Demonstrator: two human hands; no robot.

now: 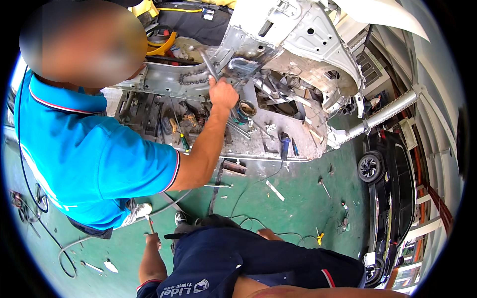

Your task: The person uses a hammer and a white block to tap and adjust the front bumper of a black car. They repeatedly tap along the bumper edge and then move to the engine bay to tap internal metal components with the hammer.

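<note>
At the lower left, my left hand (154, 241) is closed round the orange handle (150, 226) of a slim tool. Its far end overlaps a co-worker's white shoe, and I cannot make out its kind. My right hand (267, 233) shows only in part beyond my dark navy shirt (258, 253); its fingers are too hidden to read. At the left, a co-worker in a bright blue shirt (124, 154) reaches out, and that person's hand (223, 93) grips a grey metal bar-like tool (208, 63) at a stripped car body (308, 35). A chain (194, 78) lies just beside it.
Beneath the car body a metal platform (238, 146) carries a screwdriver (184, 141), a roll of tape (246, 108) and a blue power tool (284, 144). Cables (238, 198) and a yellow-handled tool (320, 238) lie on the green floor (298, 208). A black car (392, 198) stands at right.
</note>
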